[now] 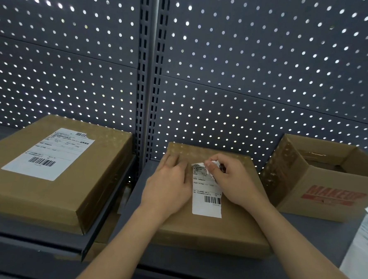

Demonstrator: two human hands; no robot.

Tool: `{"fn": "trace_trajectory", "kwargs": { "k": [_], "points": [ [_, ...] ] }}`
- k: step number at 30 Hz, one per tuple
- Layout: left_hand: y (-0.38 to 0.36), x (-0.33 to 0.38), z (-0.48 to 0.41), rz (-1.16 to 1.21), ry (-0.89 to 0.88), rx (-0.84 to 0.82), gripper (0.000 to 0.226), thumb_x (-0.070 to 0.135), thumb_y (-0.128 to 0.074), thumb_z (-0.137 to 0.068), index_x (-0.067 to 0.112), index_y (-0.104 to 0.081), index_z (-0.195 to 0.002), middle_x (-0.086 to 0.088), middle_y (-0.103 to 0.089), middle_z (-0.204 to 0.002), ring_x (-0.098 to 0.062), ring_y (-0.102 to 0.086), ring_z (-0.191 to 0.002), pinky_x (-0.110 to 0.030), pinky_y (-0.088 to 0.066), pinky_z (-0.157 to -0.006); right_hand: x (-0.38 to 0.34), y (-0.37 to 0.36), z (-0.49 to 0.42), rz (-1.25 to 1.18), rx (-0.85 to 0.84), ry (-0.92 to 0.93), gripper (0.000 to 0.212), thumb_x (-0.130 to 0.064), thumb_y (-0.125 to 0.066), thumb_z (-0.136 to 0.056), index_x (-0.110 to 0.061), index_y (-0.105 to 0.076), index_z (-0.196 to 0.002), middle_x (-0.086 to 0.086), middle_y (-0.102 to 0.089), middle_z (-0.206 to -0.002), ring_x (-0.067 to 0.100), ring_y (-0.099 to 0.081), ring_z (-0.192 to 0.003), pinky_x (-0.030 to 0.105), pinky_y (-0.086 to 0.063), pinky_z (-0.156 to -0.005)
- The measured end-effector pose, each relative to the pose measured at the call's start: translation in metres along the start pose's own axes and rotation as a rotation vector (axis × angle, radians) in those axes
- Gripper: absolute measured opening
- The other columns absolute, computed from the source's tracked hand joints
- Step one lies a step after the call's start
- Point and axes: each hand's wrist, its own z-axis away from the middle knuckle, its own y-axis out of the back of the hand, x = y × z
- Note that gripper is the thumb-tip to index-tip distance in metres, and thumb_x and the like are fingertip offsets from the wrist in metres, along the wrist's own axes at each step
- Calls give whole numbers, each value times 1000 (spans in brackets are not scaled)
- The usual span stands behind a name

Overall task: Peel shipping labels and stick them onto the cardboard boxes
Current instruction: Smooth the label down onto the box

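Note:
A flat cardboard box (216,232) lies on the grey shelf in front of me. A white shipping label (207,202) with a barcode lies on its top. My left hand (172,181) rests flat on the box, covering the label's left part. My right hand (230,181) pinches the label's curled top corner, which is lifted off the cardboard. To the left, a second flat box (72,188) carries a large white label (48,152) stuck on its top, one corner slightly torn.
An open carton (317,190) printed MAKEUP stands at the right. A white stack of label sheets (366,243) is at the right edge. A perforated grey back panel (247,78) and slotted upright (148,72) rise behind the shelves.

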Motion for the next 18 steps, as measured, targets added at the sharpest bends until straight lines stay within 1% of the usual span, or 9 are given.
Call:
{"fn": "trace_trajectory", "kwargs": {
  "k": [2, 6, 9, 12, 14, 15, 16, 17, 18],
  "points": [
    [0, 1, 0, -8, -1, -2, 31, 36, -37, -97, 21, -56, -117, 2, -42, -143, -20, -33, -140, -49, -51, -93, 0, 0, 0, -38, -2, 7, 23, -32, -54, -98, -21, -63, -80, -7, -49, -58, 6, -40, -52, 27, -34, -54],
    [1, 1, 0, -9, 16, -18, 33, 34, -37, -99, 21, -55, -123, 2, -35, -152, -18, -25, -145, -48, -47, -98, -1, 1, 3, -55, -38, 38, 22, -32, -52, -98, -18, -63, -86, -4, -49, -61, 7, -41, -55, 24, -34, -54],
    [2, 1, 1, 0, 22, -22, 34, 32, -37, -99, 21, -55, -126, 2, -33, -154, -18, -22, -146, -48, -45, -103, 1, 1, 2, -66, -21, 7, 21, -31, -50, -99, -18, -62, -87, -11, -48, -61, 3, -40, -54, 21, -34, -54],
    [4, 3, 2, 7, 34, -23, 35, 28, -38, -100, 20, -54, -130, 3, -32, -155, -16, -20, -147, -47, -43, -104, 2, 3, 3, -47, 42, 11, 20, -33, -48, -99, -23, -60, -88, -16, -50, -64, 1, -43, -58, 20, -36, -58],
    [6, 4, 3, 15, 39, -23, 37, 25, -38, -100, 19, -52, -134, 4, -31, -155, -15, -18, -147, -45, -42, -106, -1, 6, 7, 10, 61, 28, 18, -34, -47, -100, -25, -60, -91, -20, -51, -63, 1, -44, -59, 15, -35, -57],
    [7, 4, 3, 23, 41, -23, 38, 24, -37, -101, 19, -51, -136, 5, -31, -155, -14, -17, -148, -45, -41, -107, -3, 7, 8, 37, 62, 31, 17, -35, -46, -100, -27, -61, -96, -20, -51, -63, 0, -45, -60, 14, -35, -57],
    [8, 5, 3, 34, 45, -24, 39, 22, -37, -101, 18, -51, -137, 5, -31, -156, -14, -16, -148, -44, -40, -108, -5, 9, 9, 52, 51, 26, 17, -37, -46, -100, -31, -61, -106, -18, -50, -64, -1, -46, -61, 13, -35, -59],
    [9, 5, 3, 47, 50, -27, 40, 21, -36, -101, 17, -51, -138, 5, -31, -156, -13, -16, -148, -43, -38, -109, -7, 11, 10, 55, 27, 12, 25, -40, -46, -99, -36, -56, -121, -14, -49, -67, -2, -46, -63, 13, -35, -60],
    [10, 5, 4, 57, 55, -30, 40, 20, -36, -101, 16, -50, -139, 4, -30, -157, -13, -15, -149, -43, -37, -110, -7, 13, 9, 39, -7, -12, 40, -44, -47, -97, -39, -45, -136, -9, -48, -71, -2, -46, -66, 11, -36, -62]
  ]
}}
